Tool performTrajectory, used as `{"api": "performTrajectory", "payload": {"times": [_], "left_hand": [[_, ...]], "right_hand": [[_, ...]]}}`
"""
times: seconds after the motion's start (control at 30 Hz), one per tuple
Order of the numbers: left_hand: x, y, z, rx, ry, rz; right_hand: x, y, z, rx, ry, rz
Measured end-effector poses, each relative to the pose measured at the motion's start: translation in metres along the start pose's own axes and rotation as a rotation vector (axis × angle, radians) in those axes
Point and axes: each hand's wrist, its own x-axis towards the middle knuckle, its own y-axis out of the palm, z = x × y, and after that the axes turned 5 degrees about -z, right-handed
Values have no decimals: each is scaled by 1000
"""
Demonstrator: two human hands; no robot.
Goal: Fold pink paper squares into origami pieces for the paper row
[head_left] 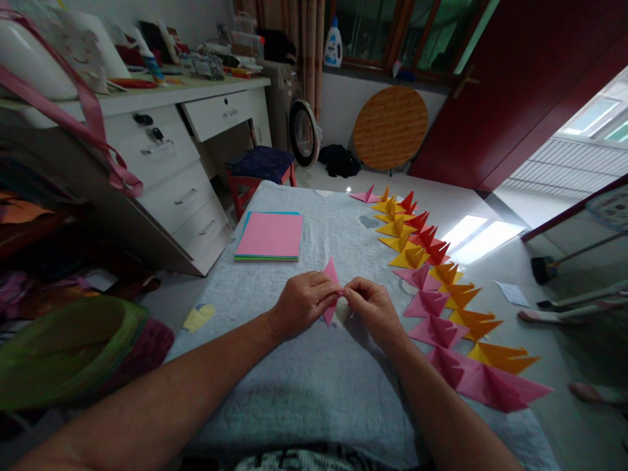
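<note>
A small folded pink paper piece [331, 275] is pinched between both hands above the grey quilted cloth [314, 379]. My left hand [301, 302] grips its left side with curled fingers. My right hand [373, 307] pinches its right edge with thumb and fingertips. The paper's points stick out above and below my fingers. A stack of square paper sheets [271, 237], pink on top, lies on the cloth to the far left of my hands.
Rows of finished folded paper shapes run along the cloth's right side: pink [432, 327], orange [473, 320], yellow [400, 235] and red [426, 235]. A white desk with drawers [186, 163] stands left, a red stool [260, 171] beyond the cloth. A green bag [63, 347] lies at left.
</note>
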Motion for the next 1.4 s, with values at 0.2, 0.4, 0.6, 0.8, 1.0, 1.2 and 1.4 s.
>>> {"api": "performTrajectory", "payload": {"times": [0.2,0.4,0.6,0.8,1.0,1.2,1.4], "left_hand": [[2,-1,-1,-249,-166,-29],[3,-2,-1,-313,-248,-16],[3,-2,-2,-331,-240,-5],[3,-1,-3,-330,-247,1],[2,-2,-6,-342,-304,17],[2,-3,-7,-376,-368,37],[2,-4,-6,-399,-358,29]], "right_hand": [[2,-1,0,160,134,69],[3,0,-1,275,231,68],[3,1,-1,313,282,81],[3,1,-2,351,285,93],[3,1,-2,357,289,74],[3,2,-2,272,222,76],[4,1,-4,150,174,90]]}}
